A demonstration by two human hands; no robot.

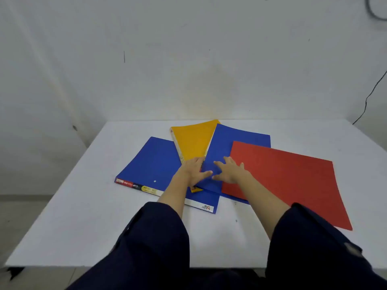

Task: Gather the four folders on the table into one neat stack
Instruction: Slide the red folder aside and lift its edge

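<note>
Four folders lie fanned and overlapping on the white table [88, 206]. A blue folder with a labelled spine [150, 164] lies lowest at the left. A yellow folder [192, 139] rests on it, and a second blue folder [234, 139] overlaps the yellow one. A red folder [289, 176] lies on top at the right. My left hand [193, 171] is at the second blue folder's left edge, thumb on top and fingertips hidden under that edge. My right hand [229, 171] lies flat with fingers spread on the same blue folder, beside the red folder's left edge.
The table stands against a white wall. A thin black cable [368, 97] hangs down the wall at the far right. Bare tabletop shows to the left of the folders and in front of them. My dark sleeves cover the near table edge.
</note>
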